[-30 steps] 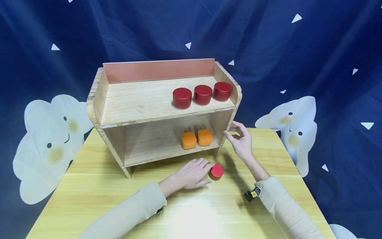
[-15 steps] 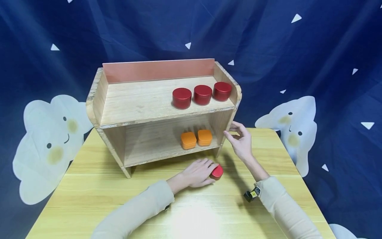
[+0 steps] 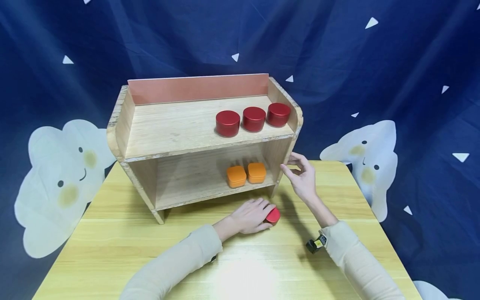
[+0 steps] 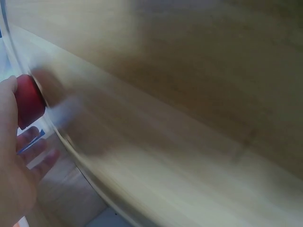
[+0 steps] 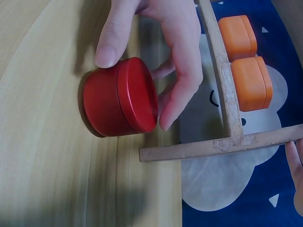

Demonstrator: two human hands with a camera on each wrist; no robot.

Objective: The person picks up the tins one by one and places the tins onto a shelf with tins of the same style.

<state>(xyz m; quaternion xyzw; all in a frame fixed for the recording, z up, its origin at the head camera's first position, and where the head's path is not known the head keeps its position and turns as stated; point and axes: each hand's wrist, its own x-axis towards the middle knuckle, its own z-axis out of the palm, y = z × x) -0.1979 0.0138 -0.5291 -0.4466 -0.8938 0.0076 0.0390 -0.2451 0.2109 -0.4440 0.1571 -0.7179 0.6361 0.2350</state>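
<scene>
head view: the left hand (image 3: 252,215) sits just below centre of the frame, fingers curled round a round red tin (image 3: 273,215) that rests on the yellow table (image 3: 112,233) in front of the wooden shelf unit (image 3: 180,129). the right hand (image 3: 303,177), right of centre, touches the shelf unit's right side panel with loosely bent fingers, clamped on nothing. three red tins (image 3: 253,118) stand in a row at the right of the top shelf; two orange tins (image 3: 246,175) sit side by side on the lower shelf.

left wrist view (heavily blurred): the left hand (image 4: 16,175) occupies the lower left corner; the red tin (image 4: 29,101) shows at the left edge, against the thumb. wood grain fills the rest of the frame.

right wrist view: the red tin (image 5: 120,97) lies left of centre on the table (image 5: 42,142), thumb on one side, fingers (image 5: 182,90) on the other, both pinching it. the orange tins (image 5: 244,61) appear upper right, beyond the shelf unit's edge (image 5: 222,109). the right hand's fingers barely show at the right edge, so their state cannot be told here.
</scene>
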